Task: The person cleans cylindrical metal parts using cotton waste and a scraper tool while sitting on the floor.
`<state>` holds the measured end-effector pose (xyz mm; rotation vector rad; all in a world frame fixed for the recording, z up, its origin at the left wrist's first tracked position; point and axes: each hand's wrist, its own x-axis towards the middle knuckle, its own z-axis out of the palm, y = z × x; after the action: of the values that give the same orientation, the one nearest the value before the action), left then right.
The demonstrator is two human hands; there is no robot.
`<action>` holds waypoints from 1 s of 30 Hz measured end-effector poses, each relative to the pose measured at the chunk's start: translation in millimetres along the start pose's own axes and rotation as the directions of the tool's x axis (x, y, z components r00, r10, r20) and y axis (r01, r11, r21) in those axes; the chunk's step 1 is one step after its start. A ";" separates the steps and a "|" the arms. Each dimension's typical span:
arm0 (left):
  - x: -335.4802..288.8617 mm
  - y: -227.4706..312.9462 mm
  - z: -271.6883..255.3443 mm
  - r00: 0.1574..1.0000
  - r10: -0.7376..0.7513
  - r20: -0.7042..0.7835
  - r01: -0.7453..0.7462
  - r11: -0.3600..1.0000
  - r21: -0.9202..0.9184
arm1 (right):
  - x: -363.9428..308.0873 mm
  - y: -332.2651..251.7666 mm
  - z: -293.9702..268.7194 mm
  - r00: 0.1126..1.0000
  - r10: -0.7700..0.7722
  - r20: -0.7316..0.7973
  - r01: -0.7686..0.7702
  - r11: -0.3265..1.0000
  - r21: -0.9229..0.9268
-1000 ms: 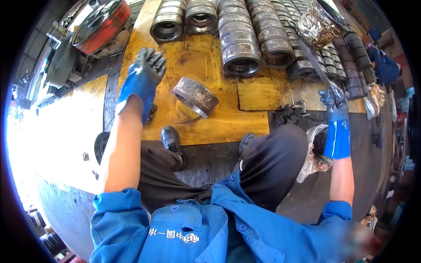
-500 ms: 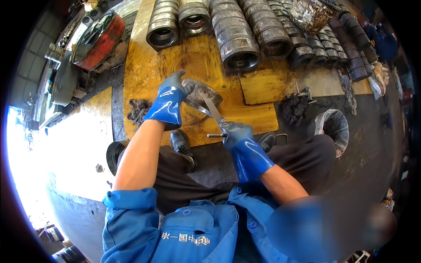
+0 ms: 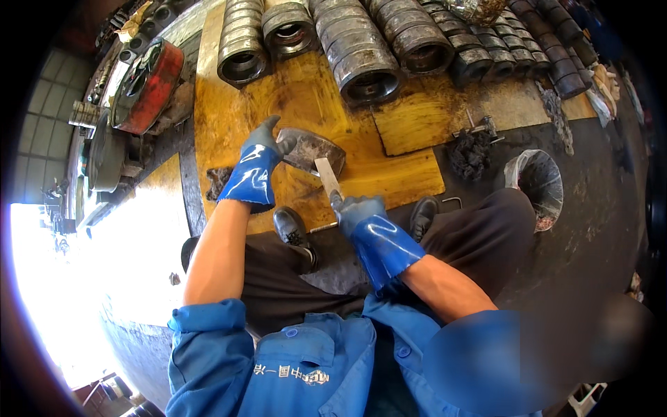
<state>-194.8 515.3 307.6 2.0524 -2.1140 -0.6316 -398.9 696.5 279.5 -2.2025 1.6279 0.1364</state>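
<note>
A short, dirty metal cylinder (image 3: 313, 149) lies on its side on the stained yellow board before me. My left hand (image 3: 267, 141), in a blue glove, grips its left end, the thumb pointing away from me. In my right hand (image 3: 360, 208), also gloved, is a flat metal bar (image 3: 326, 176), its broad pale face turned up. The bar's far end reaches the near right part of the cylinder; whether it touches is hard to tell. From beside the right hand a thin rod (image 3: 324, 227) sticks out to the left; its join to the bar is hidden.
Rows of metal rings (image 3: 363, 69) lie along the far side of the yellow board (image 3: 410, 182). Dark rags (image 3: 472, 154) sit at right, near a bin lined with clear plastic (image 3: 535, 182). A red round drum (image 3: 149, 87) stands far left. My shoes (image 3: 290, 226) are close to the board's near edge.
The bar has turned from nearly edge-on to broad face up. My right hand has rolled with it, and the rod has swung lower. The left hand keeps its grip. The whole view has shifted slightly.
</note>
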 end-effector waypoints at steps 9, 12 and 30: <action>-11.0 21.7 -18.9 0.998 -0.041 0.053 0.030 0.980 0.196 | 13.5 11.0 -1.9 1.000 -0.002 -0.030 0.004 0.996 0.088; -9.3 20.6 -19.0 0.991 -0.108 0.080 0.091 0.977 0.191 | 24.0 16.7 -3.9 0.989 -0.015 -0.150 0.031 0.994 0.107; 8.5 -15.0 21.2 0.946 0.230 0.230 -0.325 0.684 0.653 | 15.8 2.1 -29.0 0.997 -0.019 -0.069 0.031 0.982 0.188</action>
<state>-189.4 511.5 281.0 1.9099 -2.9946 0.1143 -400.3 671.1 300.7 -2.1023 1.5770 -0.0963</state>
